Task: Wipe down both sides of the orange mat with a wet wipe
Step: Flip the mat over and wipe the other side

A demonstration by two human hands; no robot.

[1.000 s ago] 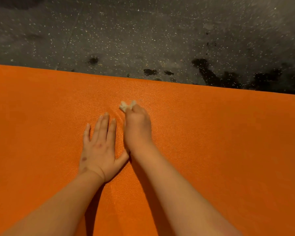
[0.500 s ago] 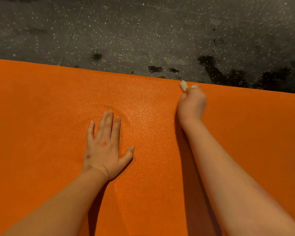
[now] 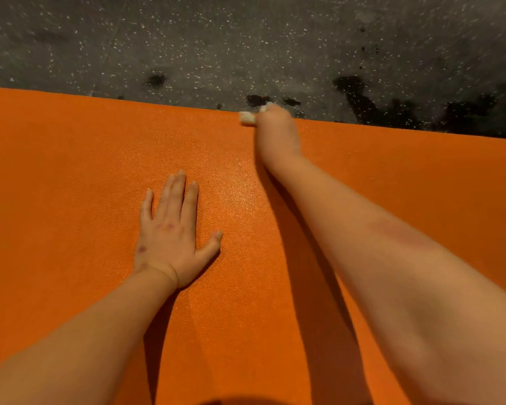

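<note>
The orange mat (image 3: 362,185) lies flat across a dark speckled floor (image 3: 216,39), which shows black wet patches (image 3: 354,89) just beyond the mat's far edge. The left hand (image 3: 170,238) rests on the mat, fingers straight. The right hand (image 3: 276,135) grips a crumpled wet wipe (image 3: 247,116) at that far edge.

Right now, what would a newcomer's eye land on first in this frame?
The bright orange textured mat fills most of the view, with dark speckled floor showing along the top. The right hand grips a crumpled white wet wipe at the mat's far edge, while the left hand rests flat near the middle.
</note>
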